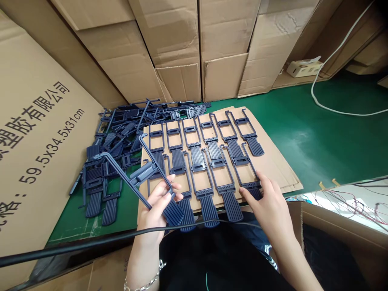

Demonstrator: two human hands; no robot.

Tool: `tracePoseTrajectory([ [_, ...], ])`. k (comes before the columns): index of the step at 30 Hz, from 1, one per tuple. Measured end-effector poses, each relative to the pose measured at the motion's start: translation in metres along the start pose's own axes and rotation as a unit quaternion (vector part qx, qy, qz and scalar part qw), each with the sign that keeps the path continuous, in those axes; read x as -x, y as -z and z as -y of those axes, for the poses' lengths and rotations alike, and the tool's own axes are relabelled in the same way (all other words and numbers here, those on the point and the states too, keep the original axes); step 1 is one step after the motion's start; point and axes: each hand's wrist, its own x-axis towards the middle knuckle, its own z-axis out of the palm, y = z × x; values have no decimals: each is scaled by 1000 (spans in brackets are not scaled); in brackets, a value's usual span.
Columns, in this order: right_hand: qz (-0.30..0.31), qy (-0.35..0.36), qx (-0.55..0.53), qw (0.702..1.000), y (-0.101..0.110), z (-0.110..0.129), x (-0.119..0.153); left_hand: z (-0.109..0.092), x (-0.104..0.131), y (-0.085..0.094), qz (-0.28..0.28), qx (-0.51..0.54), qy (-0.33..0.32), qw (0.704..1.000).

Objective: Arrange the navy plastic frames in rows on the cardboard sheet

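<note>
My left hand [159, 204] is closed on a dark blue plastic frame [144, 173], raised and tilted above the others, its hooked arms pointing up and left. With thumb and fingers apart, my right hand [266, 198] touches the lower end of another frame [245, 167], which lies at the right of the front row. Similar frames lie side by side in two rows on a flat cardboard sheet [269, 169]. The front row partly overlaps the back row. Whether my right fingers grip that frame is unclear.
A jumbled pile of frames [121, 133] lies left on the green table [303, 141]. Cardboard walls [224, 76] stand behind, and a printed carton [45, 121] at left. A black cable [115, 239] crosses in front. A white cable [318, 101] lies right.
</note>
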Motion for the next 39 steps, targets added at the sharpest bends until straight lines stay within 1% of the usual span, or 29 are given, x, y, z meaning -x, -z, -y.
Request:
tracePoseTrajectory([
  [3,1,-5,10,1000,0,-1,1,-1,-2,3,24,-5,17,1000],
  [5,-7,8,22,1000,-1,-1,1,-2,-3,4,32,-5,23,999],
  [7,-37,26,41,998,0,0,2,-3,-2,3,18,-1,20,1000],
  [9,-79,49,59,994,0,3,3,-3,0,1,-2,0,14,1000],
  [11,-97,86,69,989,1,9,4,-3,2,-1,-11,-1,11,1000],
  [13,-69,142,84,984,2,16,6,-4,3,-2,-13,-3,9,1000],
  [16,23,219,118,968,1,27,9,-4,3,-2,-14,-2,16,1000],
  [19,86,253,129,955,-1,35,11,-4,3,0,-11,-3,21,1000],
  [21,104,254,138,952,-2,39,10,-4,2,1,-11,-2,17,1000],
  [24,117,238,153,952,-4,42,10,-4,2,0,-12,-2,10,1000],
  [33,114,201,172,958,-7,43,17,-1,-1,-1,-16,-9,-5,1000],
  [39,122,189,182,957,-8,46,16,0,0,-2,1,-7,17,1000],
])
